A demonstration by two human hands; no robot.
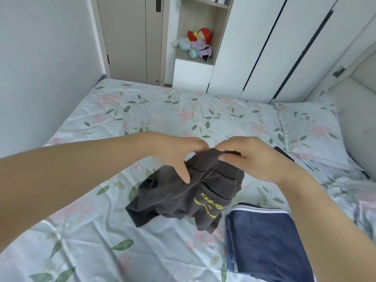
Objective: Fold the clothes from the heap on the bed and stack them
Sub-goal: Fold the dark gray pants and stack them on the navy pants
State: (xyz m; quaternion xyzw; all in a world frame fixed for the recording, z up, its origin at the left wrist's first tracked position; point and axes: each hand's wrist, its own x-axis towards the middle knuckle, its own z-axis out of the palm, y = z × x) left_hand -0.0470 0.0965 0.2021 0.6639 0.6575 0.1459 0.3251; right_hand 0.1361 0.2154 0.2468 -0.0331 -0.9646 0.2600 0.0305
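Observation:
A dark grey garment (183, 196) with yellow lettering hangs bunched above the bed, its lower part drooping toward the sheet. My left hand (177, 151) grips its upper edge with the thumb pressed on the cloth. My right hand (250, 157) pinches the same edge just to the right, fingers curled over the fabric. The two hands almost touch. A folded blue garment (264, 241) with a white stripe lies flat on the bed at the lower right, partly under my right forearm.
The bed (101, 231) has a floral light-blue sheet. A matching pillow (311, 131) lies at the right by the padded headboard (358, 110). A dark flat object (283, 152) peeks out near the pillow. Wardrobes and a shelf with plush toys (199, 44) stand beyond the far edge.

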